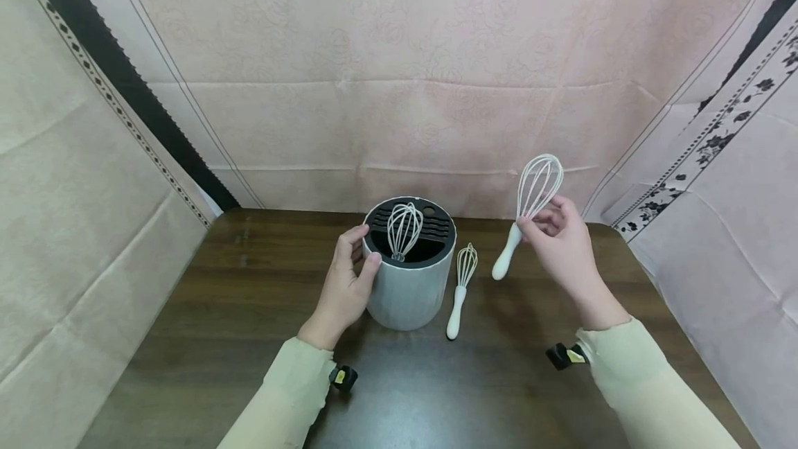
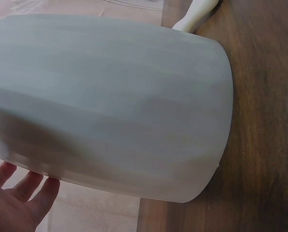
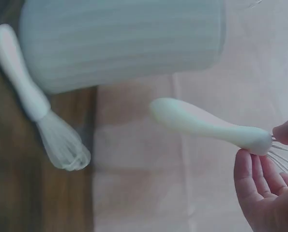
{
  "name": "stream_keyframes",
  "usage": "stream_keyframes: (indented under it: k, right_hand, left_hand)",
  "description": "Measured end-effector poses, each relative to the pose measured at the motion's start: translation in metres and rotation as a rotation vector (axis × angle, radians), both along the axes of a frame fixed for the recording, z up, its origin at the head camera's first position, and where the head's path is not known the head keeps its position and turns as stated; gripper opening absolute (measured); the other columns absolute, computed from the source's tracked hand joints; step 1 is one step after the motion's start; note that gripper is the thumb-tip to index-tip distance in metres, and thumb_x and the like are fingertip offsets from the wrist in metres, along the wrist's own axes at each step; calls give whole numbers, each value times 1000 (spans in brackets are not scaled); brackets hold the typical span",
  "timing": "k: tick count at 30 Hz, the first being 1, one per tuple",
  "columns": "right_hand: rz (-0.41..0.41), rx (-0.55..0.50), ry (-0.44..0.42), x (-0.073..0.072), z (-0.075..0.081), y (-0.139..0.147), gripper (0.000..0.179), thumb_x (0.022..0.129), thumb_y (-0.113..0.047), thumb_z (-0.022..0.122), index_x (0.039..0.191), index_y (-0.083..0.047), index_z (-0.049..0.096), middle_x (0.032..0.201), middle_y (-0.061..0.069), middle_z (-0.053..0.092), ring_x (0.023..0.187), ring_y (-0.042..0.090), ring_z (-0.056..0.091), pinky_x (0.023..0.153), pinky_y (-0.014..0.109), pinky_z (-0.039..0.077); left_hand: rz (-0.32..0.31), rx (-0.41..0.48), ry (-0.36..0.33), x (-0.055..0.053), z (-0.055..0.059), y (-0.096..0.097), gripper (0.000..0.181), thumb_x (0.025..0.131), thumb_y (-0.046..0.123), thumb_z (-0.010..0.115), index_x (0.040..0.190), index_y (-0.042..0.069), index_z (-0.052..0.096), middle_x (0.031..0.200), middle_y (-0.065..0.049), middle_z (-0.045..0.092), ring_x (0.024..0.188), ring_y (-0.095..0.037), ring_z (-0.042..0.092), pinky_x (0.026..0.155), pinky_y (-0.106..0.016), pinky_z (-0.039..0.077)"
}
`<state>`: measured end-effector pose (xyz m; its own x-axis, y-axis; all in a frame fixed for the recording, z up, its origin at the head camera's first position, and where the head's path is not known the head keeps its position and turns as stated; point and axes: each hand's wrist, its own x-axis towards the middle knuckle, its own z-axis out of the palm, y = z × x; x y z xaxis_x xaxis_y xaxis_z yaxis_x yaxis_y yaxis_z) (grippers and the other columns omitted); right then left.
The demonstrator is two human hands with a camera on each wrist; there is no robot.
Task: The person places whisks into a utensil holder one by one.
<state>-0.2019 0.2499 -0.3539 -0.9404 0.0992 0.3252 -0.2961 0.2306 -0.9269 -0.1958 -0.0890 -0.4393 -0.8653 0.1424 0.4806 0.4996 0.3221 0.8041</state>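
Note:
My left hand (image 1: 343,279) holds the grey, ribbed utensil holder (image 1: 405,296) at its upper left side, fingers and thumb near the rim. A whisk (image 1: 404,231) stands in the holder's front opening, wire loops up and handle hidden inside. To the right, above the table, my right hand (image 1: 564,241) pinches a larger whisk (image 1: 508,253) where wires meet handle. Its loops point up and its white handle (image 3: 206,124) slants down to the left. Between holder and right hand, a small white-handled whisk (image 1: 458,310) lies on the table.
The holder's black lid (image 1: 439,227) has slots at the back, a small round hole and a wide front opening. The dark wooden table (image 1: 268,317) ends at the back against a pale pink cloth (image 1: 374,123). Patterned light cloths hang at both sides.

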Motion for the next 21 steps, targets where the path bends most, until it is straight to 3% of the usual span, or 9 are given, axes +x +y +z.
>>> stream_keyframes:
  k: [4,10,21]
  right_hand:
    - [34,-159,94,3,14,-13,57,89,-3,67,135,-8,36,109,22,57,89,17,64,71,26,57]
    - [31,-325,140,2,24,-29,59,87,2,66,135,-10,34,113,24,52,91,21,63,72,30,58]
    - [18,-474,249,-4,41,-48,68,86,5,67,138,-13,26,117,24,50,96,31,61,78,40,57]
  left_hand:
    - [4,-5,-6,0,0,0,49,101,33,47,146,24,28,148,0,31,131,-17,41,106,-45,38]
    - [-6,3,1,0,2,0,50,101,32,48,146,22,28,149,-1,31,132,-19,41,106,-48,38]
    - [-22,43,-2,0,0,2,53,99,20,53,146,13,28,149,-10,30,132,-27,41,106,-52,37]
